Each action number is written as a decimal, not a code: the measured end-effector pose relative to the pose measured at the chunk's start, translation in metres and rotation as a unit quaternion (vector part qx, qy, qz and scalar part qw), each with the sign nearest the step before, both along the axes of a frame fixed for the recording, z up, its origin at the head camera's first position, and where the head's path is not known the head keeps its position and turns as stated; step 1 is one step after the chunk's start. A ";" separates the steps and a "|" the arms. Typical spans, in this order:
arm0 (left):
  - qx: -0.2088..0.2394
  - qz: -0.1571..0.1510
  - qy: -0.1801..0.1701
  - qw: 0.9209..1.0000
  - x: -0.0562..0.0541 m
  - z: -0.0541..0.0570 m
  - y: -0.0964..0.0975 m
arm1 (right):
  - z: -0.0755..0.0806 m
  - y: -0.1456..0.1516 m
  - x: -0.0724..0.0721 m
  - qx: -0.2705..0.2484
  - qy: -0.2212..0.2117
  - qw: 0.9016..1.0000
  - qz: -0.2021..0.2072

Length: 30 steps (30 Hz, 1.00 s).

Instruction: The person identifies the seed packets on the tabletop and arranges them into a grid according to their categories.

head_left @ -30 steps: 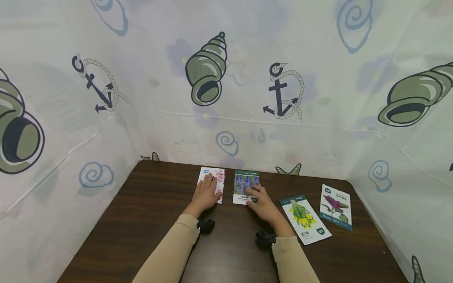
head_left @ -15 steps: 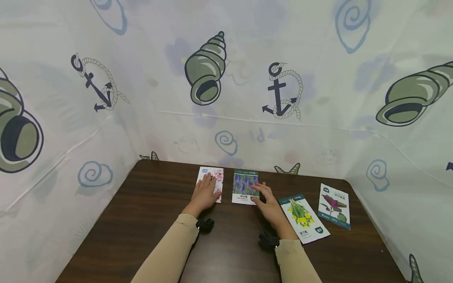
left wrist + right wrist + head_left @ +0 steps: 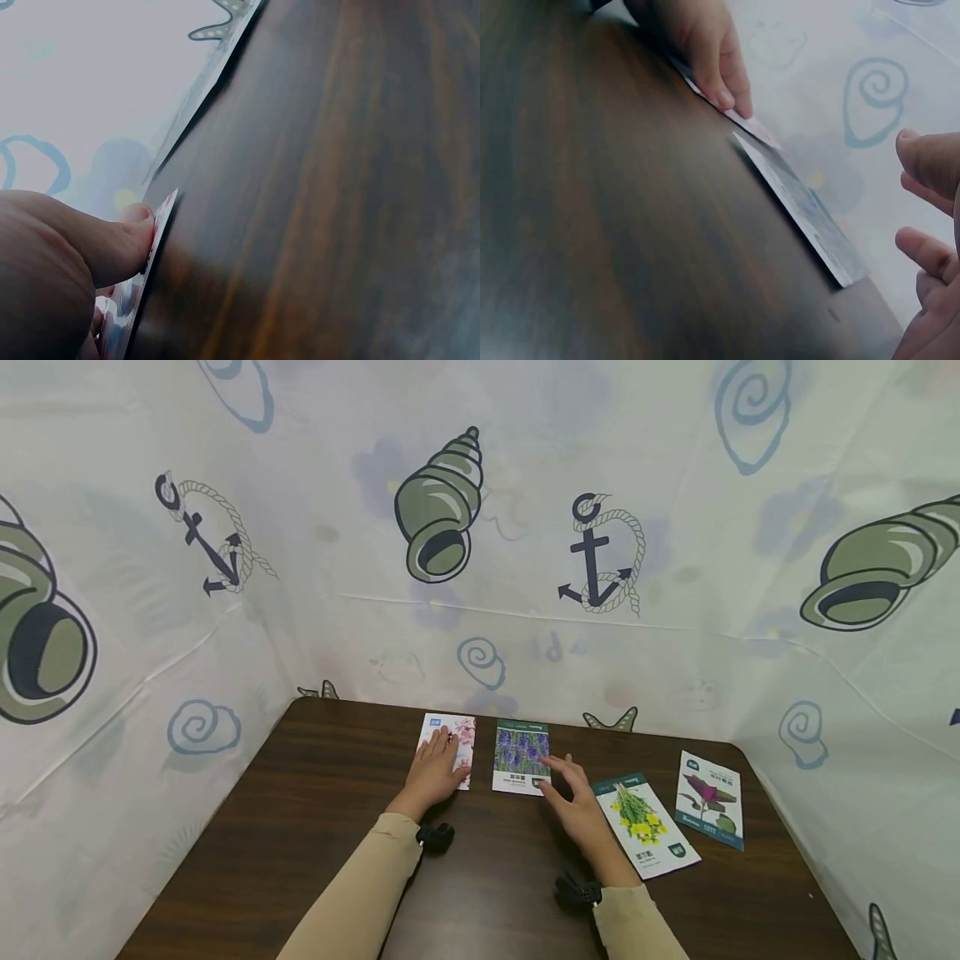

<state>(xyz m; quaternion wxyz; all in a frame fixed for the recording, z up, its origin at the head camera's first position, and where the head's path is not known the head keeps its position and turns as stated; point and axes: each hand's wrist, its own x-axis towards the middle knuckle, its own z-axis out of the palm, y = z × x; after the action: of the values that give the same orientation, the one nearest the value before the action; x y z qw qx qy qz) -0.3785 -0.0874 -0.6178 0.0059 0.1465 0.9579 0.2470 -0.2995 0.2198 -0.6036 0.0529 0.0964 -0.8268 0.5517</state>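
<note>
My left hand (image 3: 432,775) lies flat with straight fingers over a white card printed with pink blossoms (image 3: 467,737) at the table's back edge. In the left wrist view the thumb rests along that card's edge. Just right of it is a lavender card (image 3: 521,747) with a green top band. My right hand (image 3: 581,806) hovers at this card's lower right corner, fingers spread and loosely bent. The right wrist view shows a gap between the fingers (image 3: 922,251) and the lavender card (image 3: 802,214); nothing is in that hand.
To the right, a card with yellow flowers (image 3: 643,822) lies at a slant, partly behind the right forearm. Beyond it is a card with a purple flower (image 3: 710,797). All rest on a dark wooden table (image 3: 300,827), enclosed by a printed white cloth backdrop (image 3: 525,668).
My right hand has drawn back off the lavender card, to the right and toward me, uncovering more of it. The left hand stays on the blossom card.
</note>
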 end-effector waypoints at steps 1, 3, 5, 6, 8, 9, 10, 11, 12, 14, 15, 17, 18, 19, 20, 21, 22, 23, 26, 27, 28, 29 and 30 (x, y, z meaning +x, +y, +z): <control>0.003 0.000 0.001 1.000 0.000 0.000 0.000 | 0.001 0.002 0.002 0.009 0.001 1.000 -0.004; 0.005 0.001 0.001 1.000 0.000 0.001 0.000 | 0.004 0.009 0.007 0.020 0.006 1.000 -0.011; 0.004 0.000 0.001 1.000 0.000 0.002 0.001 | 0.007 0.017 0.011 0.026 0.014 0.999 -0.018; 0.003 -0.001 0.000 1.000 0.000 0.003 0.001 | 0.008 0.022 0.013 0.031 0.018 0.999 -0.023; 0.000 -0.001 -0.001 1.000 0.000 0.004 0.002 | 0.011 0.031 0.016 0.046 0.021 0.998 -0.037; -0.002 -0.002 0.000 1.000 0.000 0.004 0.002 | 0.011 0.035 0.017 0.054 0.023 0.997 -0.044; -0.005 -0.002 0.000 1.000 0.000 0.004 0.002 | 0.011 0.040 0.018 0.059 0.022 0.997 -0.050; -0.005 -0.002 0.000 1.000 0.000 0.004 0.003 | 0.012 0.044 0.019 0.066 0.019 0.996 -0.055; -0.004 -0.002 0.001 1.000 -0.001 0.004 0.003 | 0.011 0.048 0.020 0.074 0.018 0.995 -0.061; 0.002 -0.001 0.001 1.000 0.000 0.004 0.003 | 0.010 0.055 0.022 0.081 0.007 0.994 -0.069; 0.004 -0.001 0.002 1.000 0.000 0.004 0.003 | 0.009 0.058 0.023 0.079 0.003 0.994 -0.070; 0.000 0.001 0.005 1.000 0.003 0.007 0.003 | 0.008 0.065 0.026 0.082 -0.006 0.994 -0.073; -0.002 0.002 0.008 1.000 0.004 0.009 0.003 | 0.008 0.068 0.028 0.080 -0.007 0.994 -0.074; -0.004 0.003 0.010 1.000 0.006 0.011 0.004 | 0.008 0.071 0.031 0.078 -0.008 0.994 -0.072; -0.007 0.004 0.012 1.000 0.008 0.012 0.004 | 0.008 0.074 0.033 0.076 -0.006 0.995 -0.070; -0.009 0.004 0.014 1.000 0.009 0.013 0.004 | 0.008 0.077 0.036 0.074 0.000 0.995 -0.069; -0.011 0.005 0.015 1.000 0.010 0.014 0.004 | 0.008 0.080 0.038 0.075 0.005 0.995 -0.069; -0.006 0.004 0.015 1.000 0.009 0.013 0.004 | 0.008 0.083 0.040 0.073 0.013 0.995 -0.068; 0.004 0.003 0.009 1.000 0.005 0.007 0.003 | 0.008 0.092 0.047 0.077 0.034 0.994 -0.073; 0.006 0.003 0.009 1.000 0.003 0.004 0.002 | 0.008 0.095 0.049 0.078 0.038 0.993 -0.077; 0.004 0.003 0.008 1.000 0.002 0.002 0.002 | 0.009 0.098 0.052 0.080 0.041 0.993 -0.080; 0.003 0.002 0.008 1.000 0.000 -0.001 0.001 | 0.009 0.101 0.054 0.080 0.042 0.992 -0.083; 0.000 0.002 0.007 1.000 -0.001 -0.003 0.000 | 0.010 0.103 0.057 0.079 0.041 0.992 -0.086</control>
<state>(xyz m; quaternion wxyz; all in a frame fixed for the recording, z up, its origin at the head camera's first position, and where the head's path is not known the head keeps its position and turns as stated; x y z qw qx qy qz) -0.3799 -0.0872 -0.6212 -0.0009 0.1462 0.9581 0.2464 -0.2429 0.3228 -0.5935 0.1260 0.0515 -0.8700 0.4738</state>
